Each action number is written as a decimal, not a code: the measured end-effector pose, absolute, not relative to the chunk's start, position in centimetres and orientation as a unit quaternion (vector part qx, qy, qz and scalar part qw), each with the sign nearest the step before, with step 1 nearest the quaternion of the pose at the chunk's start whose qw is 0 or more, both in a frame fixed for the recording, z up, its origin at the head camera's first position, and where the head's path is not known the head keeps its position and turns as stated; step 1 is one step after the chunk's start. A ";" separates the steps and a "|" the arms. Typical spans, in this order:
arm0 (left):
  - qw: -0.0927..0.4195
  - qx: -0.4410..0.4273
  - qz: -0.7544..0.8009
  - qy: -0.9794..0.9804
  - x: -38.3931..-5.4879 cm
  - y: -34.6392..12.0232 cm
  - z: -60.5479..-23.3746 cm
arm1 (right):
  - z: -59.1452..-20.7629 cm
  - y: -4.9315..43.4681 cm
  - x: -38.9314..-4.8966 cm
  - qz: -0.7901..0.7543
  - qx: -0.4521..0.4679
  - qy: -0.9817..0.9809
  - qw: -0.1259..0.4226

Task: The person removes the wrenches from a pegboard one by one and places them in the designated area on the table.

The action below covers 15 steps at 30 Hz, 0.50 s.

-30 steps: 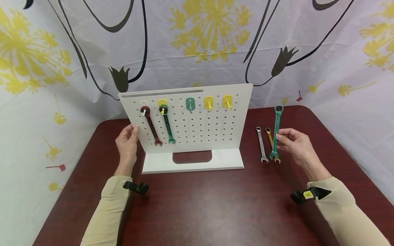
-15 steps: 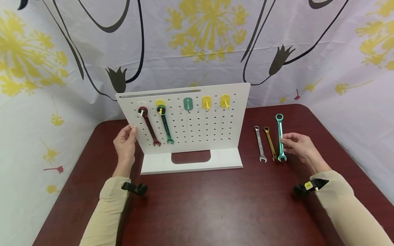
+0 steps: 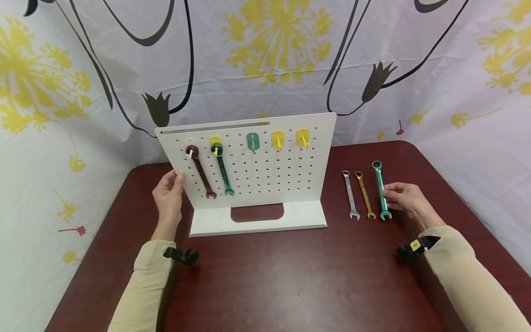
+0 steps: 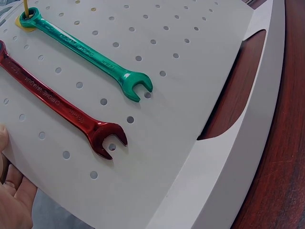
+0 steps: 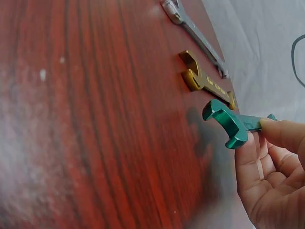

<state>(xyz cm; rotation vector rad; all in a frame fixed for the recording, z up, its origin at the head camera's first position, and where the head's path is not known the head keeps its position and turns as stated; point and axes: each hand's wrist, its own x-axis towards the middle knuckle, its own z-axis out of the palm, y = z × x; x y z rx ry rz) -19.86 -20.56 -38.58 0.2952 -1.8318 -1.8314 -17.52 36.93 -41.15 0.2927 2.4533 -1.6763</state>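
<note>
My left hand [image 3: 168, 198] grips the left edge of a white pegboard stand [image 3: 265, 212], thumb in front and fingers behind. Between thumb and fingers of my right hand [image 3: 408, 200] is a green combination wrench [image 3: 380, 189], pinched at mid-shaft, ring end pointing away from me. In the right wrist view its open end [image 5: 224, 121] shows close over the table, with a shadow beside it. On the board's left hooks hang a red wrench [image 4: 52, 98] and another green wrench [image 4: 86, 52], open ends down.
A gold wrench [image 3: 365, 196] and a silver wrench [image 3: 351, 196] lie between the board and my right hand. Bare hooks, one green [image 3: 253, 142] and two yellow [image 3: 278, 139], sit on the board's right half. A patterned cloth [image 3: 265, 55] hangs behind the dark red table [image 3: 269, 276].
My right hand has carried the green wrench right and down, from in front of the gold wrench to the table on its right. The left hand keeps its grip on the board.
</note>
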 end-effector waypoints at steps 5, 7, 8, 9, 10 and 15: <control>0.266 0.110 -0.676 -0.679 -19.9 -20.6 -38.6 | -41.4 37.1 -17.6 -0.539 0.099 0.833 0.079; 0.266 0.109 -0.675 -0.679 -19.9 -20.5 -38.6 | -41.4 37.1 -17.7 -0.533 0.098 0.837 0.080; 0.266 0.109 -0.674 -0.680 -19.9 -20.5 -38.6 | -41.5 37.1 -17.7 -0.532 0.098 0.837 0.081; 0.266 0.109 -0.676 -0.679 -19.9 -20.5 -38.6 | -41.5 37.1 -17.7 -0.530 0.099 0.838 0.082; 0.265 0.109 -0.676 -0.679 -19.9 -20.5 -38.6 | -41.6 37.1 -17.7 -0.528 0.099 0.839 0.083; 0.264 0.113 -0.671 -0.683 -19.9 -20.6 -38.7 | -41.9 37.2 -17.8 -0.517 0.099 0.846 0.090</control>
